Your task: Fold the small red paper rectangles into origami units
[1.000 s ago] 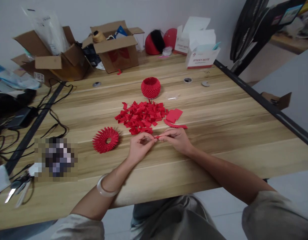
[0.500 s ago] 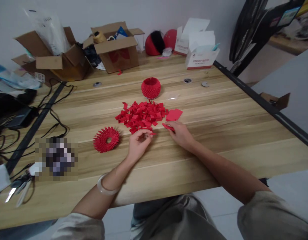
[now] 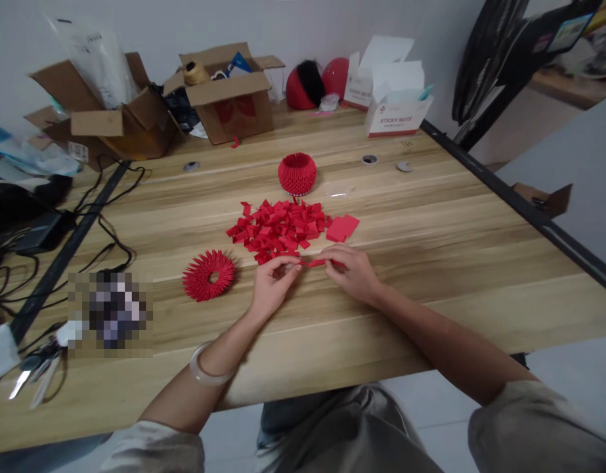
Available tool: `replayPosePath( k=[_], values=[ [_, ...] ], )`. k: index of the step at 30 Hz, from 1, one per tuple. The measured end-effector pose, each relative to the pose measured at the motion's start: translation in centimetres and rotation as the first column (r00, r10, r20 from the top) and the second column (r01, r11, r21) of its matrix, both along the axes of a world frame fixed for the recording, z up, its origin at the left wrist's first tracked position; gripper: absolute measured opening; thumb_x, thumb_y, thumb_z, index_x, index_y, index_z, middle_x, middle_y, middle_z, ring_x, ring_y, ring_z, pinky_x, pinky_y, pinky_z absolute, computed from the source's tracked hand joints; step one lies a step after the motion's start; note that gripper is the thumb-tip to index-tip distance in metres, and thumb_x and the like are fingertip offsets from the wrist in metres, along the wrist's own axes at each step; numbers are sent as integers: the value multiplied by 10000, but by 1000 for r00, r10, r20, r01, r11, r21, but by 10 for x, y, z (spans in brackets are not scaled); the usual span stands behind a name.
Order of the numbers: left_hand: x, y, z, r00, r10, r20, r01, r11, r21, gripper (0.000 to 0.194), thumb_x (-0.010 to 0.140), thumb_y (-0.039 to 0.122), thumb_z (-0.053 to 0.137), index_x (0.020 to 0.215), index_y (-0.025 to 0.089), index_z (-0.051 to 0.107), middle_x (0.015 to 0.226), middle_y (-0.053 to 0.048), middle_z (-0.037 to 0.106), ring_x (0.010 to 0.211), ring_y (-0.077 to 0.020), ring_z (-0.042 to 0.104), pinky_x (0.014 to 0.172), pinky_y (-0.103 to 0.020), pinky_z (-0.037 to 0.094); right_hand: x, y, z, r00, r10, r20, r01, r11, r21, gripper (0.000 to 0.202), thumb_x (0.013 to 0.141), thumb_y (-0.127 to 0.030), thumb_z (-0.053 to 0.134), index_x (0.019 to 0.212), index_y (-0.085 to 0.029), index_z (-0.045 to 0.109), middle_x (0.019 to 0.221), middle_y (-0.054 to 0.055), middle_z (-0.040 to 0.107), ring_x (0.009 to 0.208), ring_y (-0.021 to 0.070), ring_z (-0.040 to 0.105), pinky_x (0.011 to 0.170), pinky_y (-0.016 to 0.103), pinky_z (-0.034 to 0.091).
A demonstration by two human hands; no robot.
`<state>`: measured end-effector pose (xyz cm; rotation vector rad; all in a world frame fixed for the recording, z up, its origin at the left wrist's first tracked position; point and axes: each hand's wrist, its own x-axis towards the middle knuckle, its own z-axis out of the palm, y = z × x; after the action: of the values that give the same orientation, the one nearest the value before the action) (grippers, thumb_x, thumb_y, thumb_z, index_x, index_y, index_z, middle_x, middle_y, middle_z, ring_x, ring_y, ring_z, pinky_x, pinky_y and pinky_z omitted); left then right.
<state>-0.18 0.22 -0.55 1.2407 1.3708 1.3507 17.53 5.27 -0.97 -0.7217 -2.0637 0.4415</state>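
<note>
My left hand (image 3: 274, 284) pinches a small red paper piece between thumb and fingertips, just below a heap of folded red paper pieces (image 3: 278, 226). Close to its right, my right hand (image 3: 352, 270) is closed on another narrow red paper piece (image 3: 316, 263), whose end points at the left fingertips. Whether the two pieces touch is too small to tell. Flat red paper sheets (image 3: 342, 228) lie above my right hand. A spiky red paper ring (image 3: 209, 276) rests left of my left hand. Behind the heap stands a round red paper bowl (image 3: 297, 175).
Cardboard boxes (image 3: 234, 108) and white sticky note boxes (image 3: 397, 117) line the back of the table (image 3: 322, 355). Black cables (image 3: 103, 223) and keys (image 3: 44, 364) lie at the left, beside a blurred-out patch. A black fan (image 3: 484, 66) stands at the back right.
My right hand has moved slightly left and down, bringing its red paper piece up to the left fingertips. My left hand has hardly moved.
</note>
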Motion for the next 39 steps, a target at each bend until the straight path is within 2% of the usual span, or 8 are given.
replayPosePath(
  k=[6,14,19,25,39],
  values=[
    [0,0,0,999,-10,30,9,999,32,131,648,233,716,746,148,698,847,-81,714,779,-163,642,771,-296,499,0,-5,2,999,28,-33,-28,999,-19,280,740,-47,446,826,-171,682,823,76,677,787,147,632,736,290,517],
    [1,1,-1,995,-5,95,7,1000,-23,178,615,236,744,763,146,704,730,-49,716,631,-128,626,659,-255,504,-4,-7,5,999,45,-31,-48,994,-100,107,752,-137,576,783,-182,668,776,55,702,736,147,646,706,268,523],
    [1,0,2,996,-21,88,20,1000,18,157,624,233,739,751,145,712,832,-78,725,716,-145,647,728,-280,515,-3,-8,9,993,21,-115,-46,974,-222,150,737,-118,583,848,-172,668,837,62,710,756,146,662,713,253,524],
    [1,0,1,988,-32,153,30,999,16,162,610,216,749,749,152,697,764,-54,721,696,-138,650,718,-283,526,-3,-12,11,991,5,-134,-53,932,-358,119,738,-165,590,815,-175,680,775,48,714,710,155,666,652,249,523],
    [0,0,1,986,-104,133,98,994,54,167,627,189,737,789,158,711,826,-57,676,705,-116,621,725,-268,513,-3,-14,10,982,16,-186,-73,949,-305,108,752,-183,586,800,-159,680,764,59,716,680,144,664,633,237,516]
  ],
)
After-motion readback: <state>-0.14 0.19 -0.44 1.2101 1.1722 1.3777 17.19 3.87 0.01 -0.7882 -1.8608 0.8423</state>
